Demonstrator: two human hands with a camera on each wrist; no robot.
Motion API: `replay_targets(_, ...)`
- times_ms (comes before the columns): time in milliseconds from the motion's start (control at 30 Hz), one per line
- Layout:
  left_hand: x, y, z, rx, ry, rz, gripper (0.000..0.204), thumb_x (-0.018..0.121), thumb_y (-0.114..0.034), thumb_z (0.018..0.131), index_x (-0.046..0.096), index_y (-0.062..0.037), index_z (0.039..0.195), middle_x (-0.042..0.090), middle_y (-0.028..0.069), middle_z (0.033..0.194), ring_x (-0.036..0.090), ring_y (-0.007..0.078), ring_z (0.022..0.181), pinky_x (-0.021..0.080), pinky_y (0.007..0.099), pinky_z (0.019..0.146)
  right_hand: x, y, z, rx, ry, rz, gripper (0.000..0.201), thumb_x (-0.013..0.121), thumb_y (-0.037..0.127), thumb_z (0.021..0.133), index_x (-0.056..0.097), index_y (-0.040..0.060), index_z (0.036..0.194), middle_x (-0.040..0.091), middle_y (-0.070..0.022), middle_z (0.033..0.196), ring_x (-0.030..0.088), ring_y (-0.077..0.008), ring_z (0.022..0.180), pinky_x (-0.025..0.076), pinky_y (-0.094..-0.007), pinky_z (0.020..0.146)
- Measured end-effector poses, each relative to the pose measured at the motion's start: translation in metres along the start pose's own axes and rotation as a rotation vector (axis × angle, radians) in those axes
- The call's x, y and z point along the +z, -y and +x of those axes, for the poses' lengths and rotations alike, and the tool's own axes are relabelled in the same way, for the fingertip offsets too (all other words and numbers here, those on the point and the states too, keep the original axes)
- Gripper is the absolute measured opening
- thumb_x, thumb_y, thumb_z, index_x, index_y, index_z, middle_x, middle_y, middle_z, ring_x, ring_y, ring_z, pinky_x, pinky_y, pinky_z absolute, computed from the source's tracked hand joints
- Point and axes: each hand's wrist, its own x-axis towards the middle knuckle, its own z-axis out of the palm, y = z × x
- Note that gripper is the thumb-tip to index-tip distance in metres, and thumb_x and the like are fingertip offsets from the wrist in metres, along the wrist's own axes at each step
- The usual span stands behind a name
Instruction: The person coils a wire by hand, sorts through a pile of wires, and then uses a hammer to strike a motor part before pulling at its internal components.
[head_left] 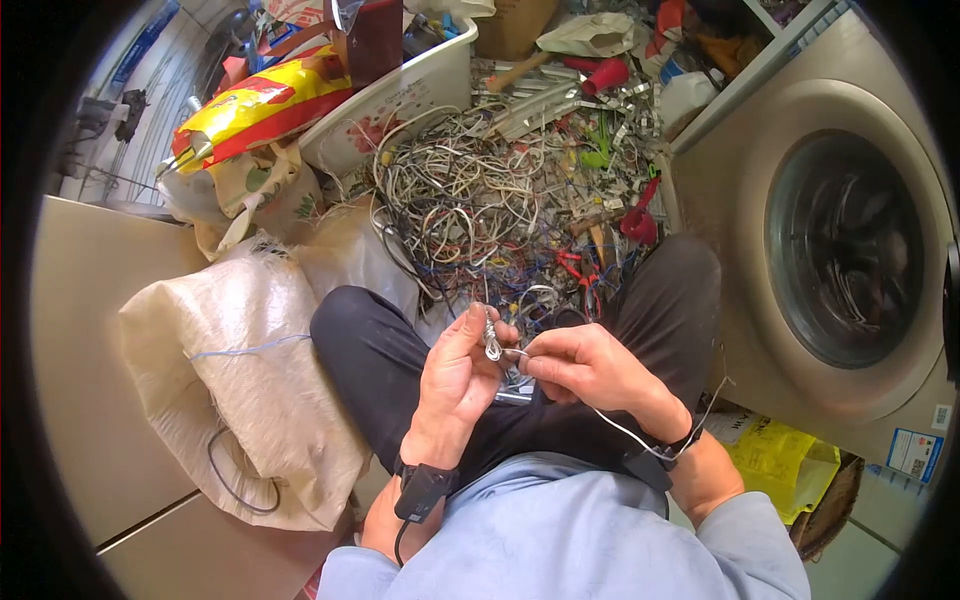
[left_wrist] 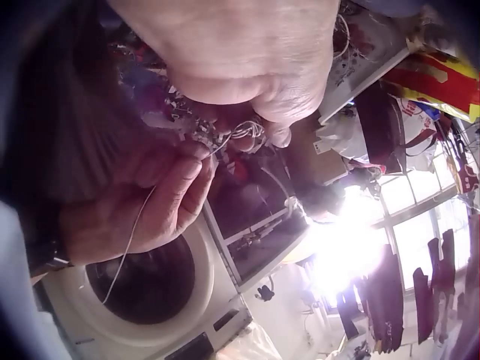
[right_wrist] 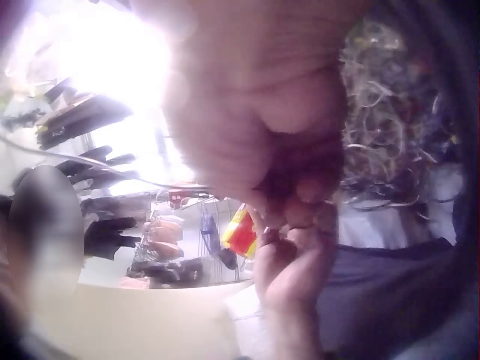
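Note:
In the head view my left hand holds a small looped bundle of whitish wire between thumb and fingers, above my lap. Close on its right, my right hand pinches the strand that leaves the bundle. From there the loose wire tail runs back under the right palm, past the wrist, and sticks up at its end. The left wrist view shows the wire loops at the left fingertips, with a strand drawn across to the right thumb and fingers. Much of the left fingers is hidden behind the thumb and bundle.
A heap of tangled cables and metal scraps covers the floor ahead of my knees, with red-handled pliers near the right knee. A washing machine stands at the right. On the left lie a woven sack and, behind, a white tub.

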Motion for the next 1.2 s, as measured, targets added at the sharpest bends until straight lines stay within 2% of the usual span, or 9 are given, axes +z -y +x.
replay_targets(200, 0.003, -0.008, -0.008, -0.011, 0.135, 0.105, 0.029, 0.059, -0.034, 0.106, 0.066, -0.0056, 0.107, 0.07, 0.0071, 0.091, 0.066, 0.0189, 0.08, 0.052, 0.0333, 0.069, 0.003, 0.001, -0.005, 0.077, -0.023, 0.171, 0.016, 0.065, 0.014, 0.101, 0.071, -0.0001, 0.097, 0.059, 0.0004, 0.065, 0.054, -0.0066, 0.057, 0.045, -0.0262, 0.052)
replay_targets(433, 0.007, -0.018, -0.027, -0.023, 0.157, 0.275, 0.023, 0.068, -0.025, 0.101, 0.067, -0.0031, 0.108, 0.071, 0.0062, 0.09, 0.063, 0.0117, 0.069, 0.051, 0.0259, 0.065, 0.004, 0.002, -0.014, 0.078, -0.015, 0.261, 0.019, 0.065, 0.016, 0.1, 0.071, -0.001, 0.095, 0.059, 0.0007, 0.065, 0.053, -0.0062, 0.055, 0.042, -0.0253, 0.05)
replay_targets(533, 0.013, -0.017, -0.033, 0.123, 0.096, 0.533, 0.014, 0.075, -0.014, 0.095, 0.07, -0.0024, 0.102, 0.071, 0.0033, 0.087, 0.061, 0.0078, 0.069, 0.049, 0.0226, 0.064, 0.004, 0.004, -0.015, 0.092, -0.033, 0.31, 0.018, 0.065, 0.014, 0.099, 0.071, -0.0013, 0.095, 0.059, 0.0006, 0.064, 0.051, -0.0059, 0.054, 0.04, -0.0247, 0.048)
replay_targets(633, 0.019, -0.006, -0.032, 0.413, -0.109, 1.146, 0.006, 0.076, -0.003, 0.09, 0.072, -0.0016, 0.094, 0.068, -0.003, 0.081, 0.055, 0.0021, 0.07, 0.044, 0.02, 0.062, 0.007, 0.006, -0.015, 0.105, -0.044, 0.313, 0.018, 0.063, 0.014, 0.1, 0.072, -0.0015, 0.097, 0.059, 0.0007, 0.064, 0.051, -0.0058, 0.053, 0.04, -0.025, 0.048)
replay_targets(733, 0.019, 0.009, -0.017, 0.537, -0.164, 0.873, 0.006, 0.076, -0.004, 0.091, 0.073, -0.0014, 0.096, 0.066, -0.0036, 0.079, 0.055, 0.0028, 0.067, 0.043, 0.0206, 0.059, 0.016, 0.005, -0.01, 0.05, -0.167, 0.269, 0.019, 0.061, 0.014, 0.101, 0.071, -0.0018, 0.1, 0.058, 0.0007, 0.063, 0.05, -0.0056, 0.053, 0.04, -0.0253, 0.048)
replay_targets(867, 0.016, 0.016, 0.006, 0.476, -0.149, 0.393, 0.009, 0.077, -0.009, 0.093, 0.073, -0.0027, 0.099, 0.07, 0.0006, 0.08, 0.062, 0.0092, 0.063, 0.049, 0.0237, 0.057, 0.035, -0.002, -0.004, -0.041, -0.221, 0.312, 0.019, 0.059, 0.013, 0.104, 0.071, -0.0019, 0.107, 0.056, 0.0009, 0.063, 0.048, -0.0057, 0.053, 0.038, -0.0253, 0.048)
replay_targets(1000, 0.017, 0.006, 0.011, 0.29, -0.105, 0.171, 0.017, 0.075, -0.022, 0.096, 0.072, -0.0048, 0.098, 0.072, 0.0044, 0.081, 0.069, 0.016, 0.069, 0.056, 0.0301, 0.062, 0.029, -0.03, 0.009, -0.052, -0.188, 0.342, 0.017, 0.061, 0.013, 0.103, 0.072, -0.0007, 0.104, 0.055, -0.001, 0.063, 0.049, -0.0075, 0.056, 0.041, -0.0278, 0.051)
replay_targets(1067, 0.014, 0.004, 0.005, 0.248, -0.028, 0.215, 0.021, 0.072, -0.026, 0.098, 0.073, -0.0053, 0.099, 0.072, 0.0038, 0.084, 0.068, 0.0154, 0.074, 0.055, 0.0308, 0.068, 0.017, -0.041, 0.018, -0.254, -0.34, -0.077, 0.015, 0.065, 0.014, 0.099, 0.072, 0.001, 0.1, 0.057, -0.0055, 0.065, 0.053, -0.0111, 0.06, 0.045, -0.0311, 0.056)
replay_targets(1200, 0.013, -0.001, -0.003, 0.151, 0.021, 0.23, 0.019, 0.072, -0.025, 0.098, 0.073, -0.0062, 0.101, 0.071, 0.0014, 0.088, 0.065, 0.0127, 0.08, 0.051, 0.0276, 0.076, -0.016, -0.017, 0.021, -0.431, -0.364, -0.45, 0.013, 0.068, 0.014, 0.094, 0.072, 0.0021, 0.095, 0.067, -0.0158, 0.075, 0.07, -0.0277, 0.07, 0.052, -0.0362, 0.063)
